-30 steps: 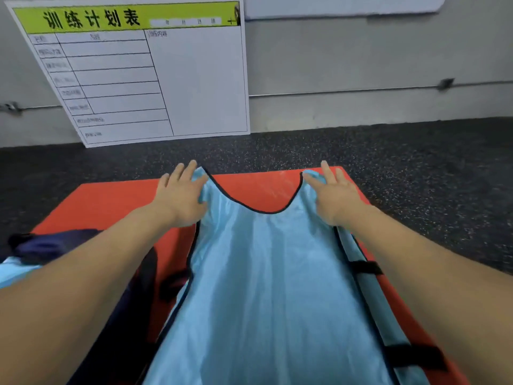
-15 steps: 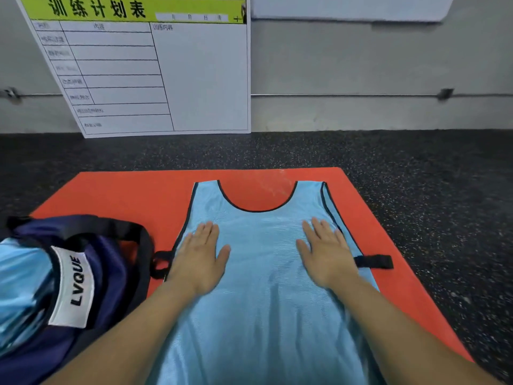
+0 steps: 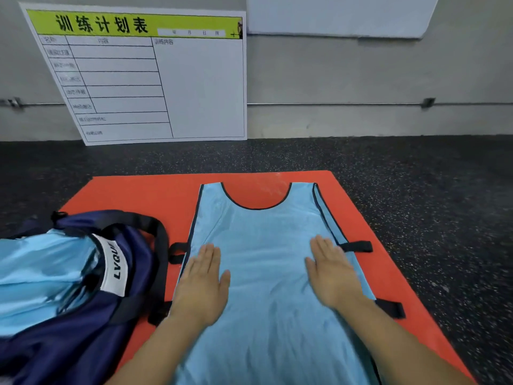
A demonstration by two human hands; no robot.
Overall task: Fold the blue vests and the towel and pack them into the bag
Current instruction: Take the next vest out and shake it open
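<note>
Left hand (image 3: 201, 284) lies flat, fingers straight, on the vest (image 3: 263, 273) at lower centre. Far left of it sits the bag (image 3: 83, 315), with light blue cloth (image 3: 36, 273) showing in its mouth. Right hand (image 3: 333, 273) presses flat on the vest too. Both vest and bag rest on the mat (image 3: 144, 195). A board (image 3: 144, 76) leans at upper left.

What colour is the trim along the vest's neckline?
Black trim on the light blue vest, seen in the head view.
</note>
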